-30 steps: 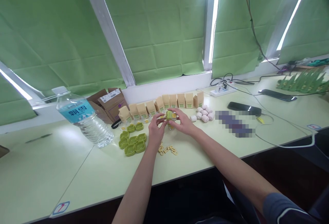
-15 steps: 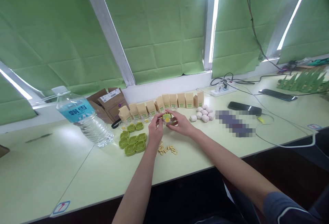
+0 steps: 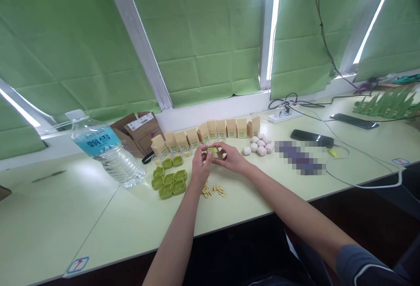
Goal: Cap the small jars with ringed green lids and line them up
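Observation:
Both hands close around a small green and clear case (image 3: 214,152) with something yellow and white showing in it. My left hand (image 3: 201,165) grips its left side, thumb on the near face. My right hand (image 3: 231,158) pinches it from the right, fingers curled at the top and side. Below the hands lie several pale yellow clips (image 3: 215,190). To the left, a cluster of green square trays (image 3: 169,178) rests on the table. Small clear pieces with yellow centres (image 3: 186,153) sit beyond them, partly hidden by my left hand.
A row of small kraft paper boxes (image 3: 231,128) stands along the back. White rounded pieces (image 3: 261,150) are piled to the right, near a black phone (image 3: 311,138) and a power strip (image 3: 285,114). At left are a large water bottle (image 3: 108,150) and an open cardboard box (image 3: 141,135).
The case has tilted in my hands, so its near face shows less. My left hand has shifted slightly right, its thumb now further over the case.

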Demonstrator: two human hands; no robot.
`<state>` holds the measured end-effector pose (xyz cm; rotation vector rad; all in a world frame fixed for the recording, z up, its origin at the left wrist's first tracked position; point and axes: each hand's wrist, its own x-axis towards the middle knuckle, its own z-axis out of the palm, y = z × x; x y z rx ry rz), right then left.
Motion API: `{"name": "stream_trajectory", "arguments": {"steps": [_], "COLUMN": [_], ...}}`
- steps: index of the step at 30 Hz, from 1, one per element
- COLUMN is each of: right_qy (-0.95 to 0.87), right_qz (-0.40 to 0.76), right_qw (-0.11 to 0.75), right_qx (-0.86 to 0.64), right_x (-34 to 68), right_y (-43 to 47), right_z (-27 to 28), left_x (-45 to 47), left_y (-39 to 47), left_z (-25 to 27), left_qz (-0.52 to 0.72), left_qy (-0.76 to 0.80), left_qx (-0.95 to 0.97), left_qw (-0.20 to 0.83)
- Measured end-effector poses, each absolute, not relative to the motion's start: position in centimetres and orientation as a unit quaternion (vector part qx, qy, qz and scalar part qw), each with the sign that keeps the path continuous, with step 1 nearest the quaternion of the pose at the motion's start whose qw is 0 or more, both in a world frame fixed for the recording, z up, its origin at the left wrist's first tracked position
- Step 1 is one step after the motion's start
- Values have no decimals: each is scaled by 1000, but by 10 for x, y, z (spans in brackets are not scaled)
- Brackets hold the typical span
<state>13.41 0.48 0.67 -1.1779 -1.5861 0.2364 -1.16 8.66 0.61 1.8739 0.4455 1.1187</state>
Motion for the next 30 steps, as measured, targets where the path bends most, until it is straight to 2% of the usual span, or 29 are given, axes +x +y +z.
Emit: {"name": "stream_trajectory", "arguments": {"steps": [19,26,30], "right_qy": [-655,-554,-509], "right_qz": [56,41,24], "right_qw": [520,602,610], "right_qx": [-545,-574,-607], "right_x": [133,143,153], "right_y": [3,1,4], "right_z": [14,16,11], "left_x": [-12,-12,-8], "left_y": [85,88,93], "left_z": [9,8,0], "left_qz": [446,450,403], "left_qy": [202,231,253], "left_qx": [780,783,803], "left_qw": [389,363,358]}}
